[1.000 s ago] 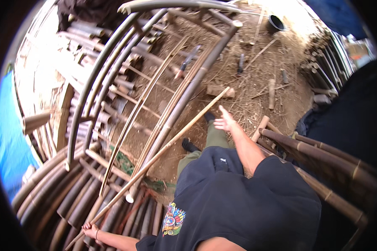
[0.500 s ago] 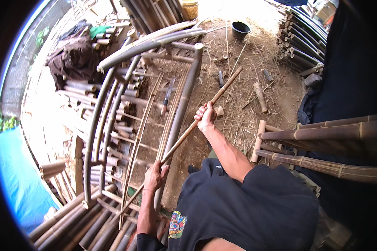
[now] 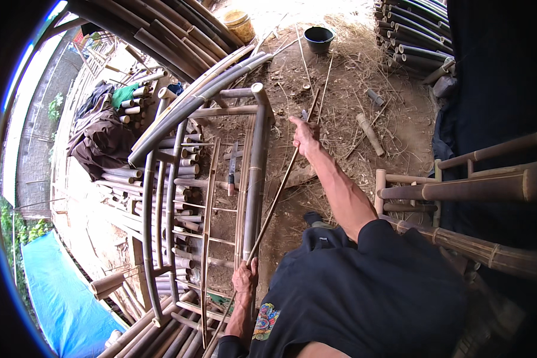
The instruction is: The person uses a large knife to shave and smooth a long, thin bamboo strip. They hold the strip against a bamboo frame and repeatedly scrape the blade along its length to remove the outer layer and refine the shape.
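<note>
A long, thin bamboo strip (image 3: 278, 200) runs slantwise between my hands, its far end beyond my right hand. My left hand (image 3: 244, 278) is closed around its near part, beside the thick side rail of a bamboo frame (image 3: 256, 161). Farther away, my right hand (image 3: 306, 136) grips the strip, the index finger and thumb area partly raised. Whether the strip touches the rail I cannot tell. Several thin slats (image 3: 209, 227) lie lengthwise across the frame's crossbars. A knife (image 3: 231, 170) with a reddish-brown handle lies among the slats.
A black bucket (image 3: 319, 40) and a yellowish tub (image 3: 238, 27) stand on the far ground. Cut bamboo is stacked at the far right (image 3: 414, 36) and left (image 3: 185, 36). A bamboo piece of furniture (image 3: 459, 190) stands at right. Shavings and an offcut (image 3: 371, 134) litter the soil.
The strip has turned, showing a narrower side and standing steeper. My right hand has loosened a finger while holding it. The whole view has shifted, with the frame now more upright in it.
</note>
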{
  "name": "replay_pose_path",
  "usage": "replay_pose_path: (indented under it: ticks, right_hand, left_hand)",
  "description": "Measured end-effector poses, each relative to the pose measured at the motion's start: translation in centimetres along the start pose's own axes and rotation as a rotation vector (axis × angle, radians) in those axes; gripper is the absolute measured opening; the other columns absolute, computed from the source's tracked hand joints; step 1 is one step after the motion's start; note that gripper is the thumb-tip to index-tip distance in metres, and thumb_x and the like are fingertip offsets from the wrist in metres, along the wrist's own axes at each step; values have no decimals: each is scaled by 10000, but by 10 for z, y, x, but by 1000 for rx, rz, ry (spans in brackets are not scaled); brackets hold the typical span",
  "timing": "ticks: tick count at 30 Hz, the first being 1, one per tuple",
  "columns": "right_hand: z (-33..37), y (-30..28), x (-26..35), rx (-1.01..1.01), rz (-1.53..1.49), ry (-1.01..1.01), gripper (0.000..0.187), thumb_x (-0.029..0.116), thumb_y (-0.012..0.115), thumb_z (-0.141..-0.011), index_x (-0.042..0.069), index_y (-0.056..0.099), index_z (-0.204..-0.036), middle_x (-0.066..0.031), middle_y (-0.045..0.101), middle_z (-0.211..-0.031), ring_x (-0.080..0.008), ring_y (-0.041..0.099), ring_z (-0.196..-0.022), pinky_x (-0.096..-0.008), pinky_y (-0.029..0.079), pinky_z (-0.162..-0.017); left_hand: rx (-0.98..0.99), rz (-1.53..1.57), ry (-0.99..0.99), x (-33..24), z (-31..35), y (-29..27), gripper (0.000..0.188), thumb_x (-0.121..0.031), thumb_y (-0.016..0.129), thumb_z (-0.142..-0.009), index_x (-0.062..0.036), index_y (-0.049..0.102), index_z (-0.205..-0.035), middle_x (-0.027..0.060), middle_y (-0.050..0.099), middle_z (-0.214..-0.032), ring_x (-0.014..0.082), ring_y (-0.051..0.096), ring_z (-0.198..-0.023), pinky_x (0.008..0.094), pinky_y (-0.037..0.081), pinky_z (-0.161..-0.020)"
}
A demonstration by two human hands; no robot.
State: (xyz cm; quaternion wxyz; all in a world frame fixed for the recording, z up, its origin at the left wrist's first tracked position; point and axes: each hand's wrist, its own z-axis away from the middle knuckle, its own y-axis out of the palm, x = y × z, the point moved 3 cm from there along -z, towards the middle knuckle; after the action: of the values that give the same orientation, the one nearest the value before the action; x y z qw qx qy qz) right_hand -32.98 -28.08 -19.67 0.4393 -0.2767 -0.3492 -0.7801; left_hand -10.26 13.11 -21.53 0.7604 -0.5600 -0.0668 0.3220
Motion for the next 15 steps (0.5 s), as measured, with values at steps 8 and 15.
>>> replay_pose_path:
  ticks: [8, 15]
  right_hand:
    - [76, 56, 134, 1148, -349, -23, 334, 137, 622, -897, 180, 385, -666, 110, 324, -506, -16, 295, -362, -202, 264, -263]
    - [16, 89, 146, 637, -39, -231, 251, 246, 647, -899, 82, 496, -784, -2, 469, -597, -116, 466, -453, -252, 418, -415]
  left_hand:
    - [791, 892, 21, -31, 32, 15, 611, -549, 379, -991, -93, 426, -588, -55, 373, -563, 65, 318, -538, 275, 256, -463]
    - [680, 815, -40, -85, -20, -65, 595, -598, 361, -973, -116, 444, -636, -61, 386, -540, 48, 363, -487, 232, 273, -444]
